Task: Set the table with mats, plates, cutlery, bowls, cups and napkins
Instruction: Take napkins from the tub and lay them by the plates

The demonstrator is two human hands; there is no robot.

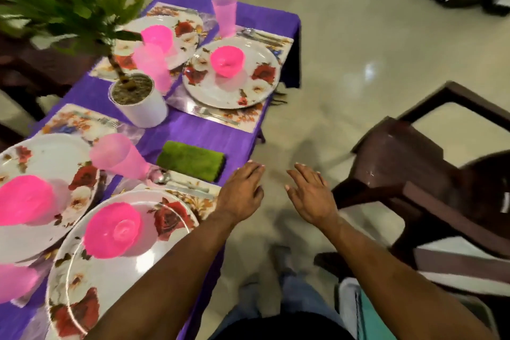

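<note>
A purple cloth (193,132) with a ribbed weave covers the table, which runs from lower left toward the upper middle of the frame. On it lie glossy floral mats (248,117), round white plates (234,91) printed with red roses, and translucent pink bowls (226,60) turned upside down on the plates. Tall pink cups (224,15) stand beside them, and metal cutlery (182,185) lies on the mats. A fuzzy green folded napkin (191,160) sits near the table's right edge, at mid-frame. A white cylindrical plant pot (139,101) stands at the centre. Open pale floor separates the table edge from a dark brown chair (414,174) at right. The left hand (242,190) hovers at the table edge just beside the napkin, fingers straight, empty. The right hand (309,196) hangs over the floor, fingers spread, holding nothing.
</note>
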